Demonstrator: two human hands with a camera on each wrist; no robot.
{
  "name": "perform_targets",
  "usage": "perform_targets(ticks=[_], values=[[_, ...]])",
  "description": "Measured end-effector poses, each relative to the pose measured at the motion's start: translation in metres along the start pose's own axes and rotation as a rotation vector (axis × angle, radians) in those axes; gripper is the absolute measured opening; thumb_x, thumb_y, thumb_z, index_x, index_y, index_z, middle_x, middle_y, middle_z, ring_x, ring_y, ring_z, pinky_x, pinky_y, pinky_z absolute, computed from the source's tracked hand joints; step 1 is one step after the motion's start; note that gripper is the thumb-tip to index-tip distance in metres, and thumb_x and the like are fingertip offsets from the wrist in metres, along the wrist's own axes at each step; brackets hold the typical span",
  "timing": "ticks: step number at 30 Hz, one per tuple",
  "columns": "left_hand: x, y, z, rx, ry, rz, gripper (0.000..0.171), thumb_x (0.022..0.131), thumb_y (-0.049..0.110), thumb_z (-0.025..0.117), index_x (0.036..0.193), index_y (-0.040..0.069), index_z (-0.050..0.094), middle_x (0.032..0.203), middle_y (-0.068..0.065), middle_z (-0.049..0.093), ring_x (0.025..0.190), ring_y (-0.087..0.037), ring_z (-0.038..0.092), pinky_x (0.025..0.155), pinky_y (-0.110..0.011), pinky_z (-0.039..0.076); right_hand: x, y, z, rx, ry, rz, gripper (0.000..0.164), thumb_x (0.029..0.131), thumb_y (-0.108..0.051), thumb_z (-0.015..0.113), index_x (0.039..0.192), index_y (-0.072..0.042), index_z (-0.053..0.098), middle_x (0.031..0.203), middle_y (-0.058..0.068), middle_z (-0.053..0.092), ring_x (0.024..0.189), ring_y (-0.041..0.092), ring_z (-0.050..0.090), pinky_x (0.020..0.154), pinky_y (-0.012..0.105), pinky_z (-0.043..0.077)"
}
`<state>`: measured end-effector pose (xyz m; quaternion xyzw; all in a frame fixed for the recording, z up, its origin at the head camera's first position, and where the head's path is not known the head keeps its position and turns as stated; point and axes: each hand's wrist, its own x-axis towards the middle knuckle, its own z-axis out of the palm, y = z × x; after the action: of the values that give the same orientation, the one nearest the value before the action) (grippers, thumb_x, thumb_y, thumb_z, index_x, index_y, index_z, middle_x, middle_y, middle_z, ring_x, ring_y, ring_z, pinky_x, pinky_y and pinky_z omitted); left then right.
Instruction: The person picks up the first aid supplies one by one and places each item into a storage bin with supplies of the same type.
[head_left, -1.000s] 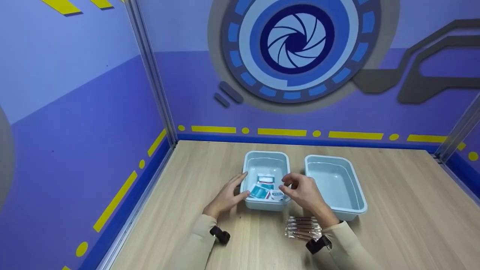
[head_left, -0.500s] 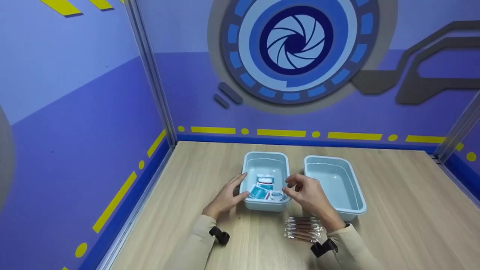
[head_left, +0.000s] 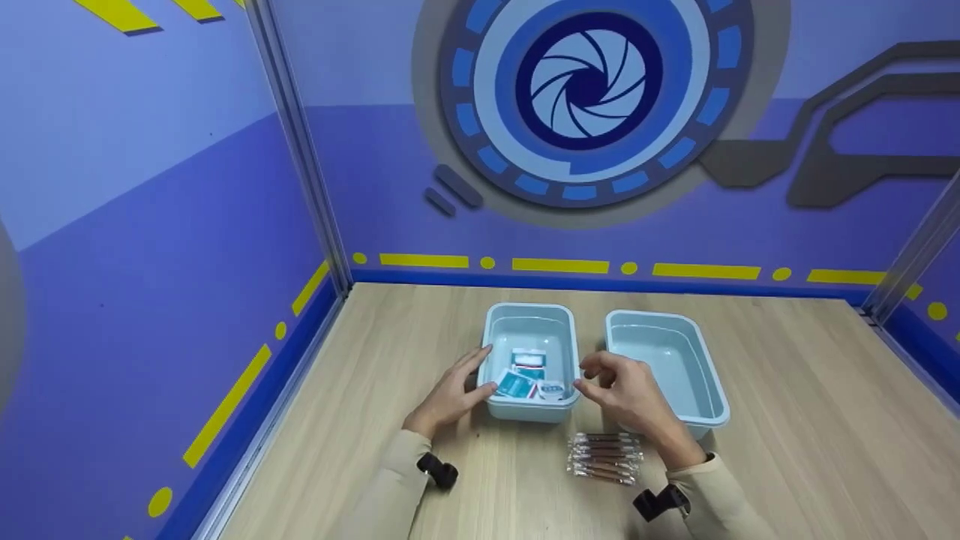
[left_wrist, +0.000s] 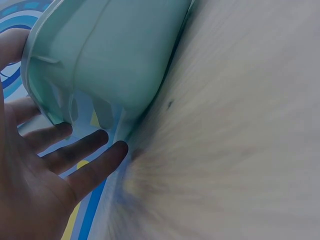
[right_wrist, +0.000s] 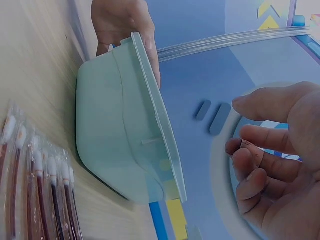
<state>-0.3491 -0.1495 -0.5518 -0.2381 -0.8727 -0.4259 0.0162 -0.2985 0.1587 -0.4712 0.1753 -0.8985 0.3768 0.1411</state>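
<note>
My left hand (head_left: 450, 391) rests against the left side and near corner of a light blue plastic bin (head_left: 531, 413), its fingers mostly straight. In the left wrist view those fingers (left_wrist: 104, 161) lie spread beside the bin wall. Several teal-and-white sachets (head_left: 516, 384) lie inside, toward the near end. My right hand (head_left: 628, 391) hovers just right of this bin, fingers loosely bent. The right wrist view shows nothing held in the right hand (right_wrist: 280, 170). Below it on the table are several clear-wrapped swabs (head_left: 604, 459) with brown shafts, lying side by side.
A second, larger light blue bin (head_left: 705, 422) stands to the right, partly behind my right hand; its visible floor is bare. The wooden table (head_left: 390, 330) meets blue printed wall panels at the back and left, with a metal post (head_left: 311, 150) at the corner.
My right hand has drawn back to the right, from over the left bin's right rim to beside it. The left hand stays on the bin. Sachets and swabs lie as before.
</note>
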Motion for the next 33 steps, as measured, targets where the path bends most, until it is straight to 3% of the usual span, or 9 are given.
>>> perform_targets(ticks=[4,10,23,33], values=[[0.0,0.001,0.0,0.0,0.001,-0.021,0.068,0.096,0.033,0.059,0.155,0.019,0.028,0.16,-0.011,0.026,0.148,-0.032,0.024,0.117,-0.058,0.023,-0.003,0.001,-0.003,-0.004,-0.012,0.012,0.02,0.08,-0.019,0.08,0.096,-0.011,0.071,0.079,-0.007,0.065,0.067,0.008,0.056,0.058,0.021,0.047],[-0.001,0.001,0.0,0.008,0.004,-0.042,0.069,0.096,0.037,0.059,0.155,0.023,0.027,0.161,-0.007,0.025,0.148,-0.03,0.022,0.117,-0.057,0.022,-0.008,0.002,-0.005,-0.024,-0.033,0.059,0.02,0.079,-0.02,0.079,0.097,-0.016,0.071,0.081,-0.006,0.064,0.066,0.009,0.056,0.055,0.021,0.048],[-0.003,0.0,0.002,0.006,0.008,-0.005,0.069,0.096,0.034,0.059,0.155,0.014,0.028,0.159,-0.014,0.028,0.147,-0.035,0.025,0.116,-0.06,0.024,-0.022,0.009,-0.001,-0.028,-0.055,0.068,0.02,0.079,-0.02,0.08,0.096,-0.017,0.071,0.079,-0.009,0.064,0.062,0.006,0.053,0.055,0.02,0.046],[-0.001,0.001,0.001,-0.003,0.007,-0.003,0.069,0.096,0.036,0.059,0.155,0.018,0.028,0.159,-0.013,0.027,0.147,-0.034,0.024,0.116,-0.059,0.023,-0.033,0.01,0.002,-0.034,-0.084,0.083,0.022,0.08,-0.019,0.078,0.1,-0.014,0.071,0.083,-0.006,0.068,0.061,0.007,0.054,0.053,0.02,0.045]])
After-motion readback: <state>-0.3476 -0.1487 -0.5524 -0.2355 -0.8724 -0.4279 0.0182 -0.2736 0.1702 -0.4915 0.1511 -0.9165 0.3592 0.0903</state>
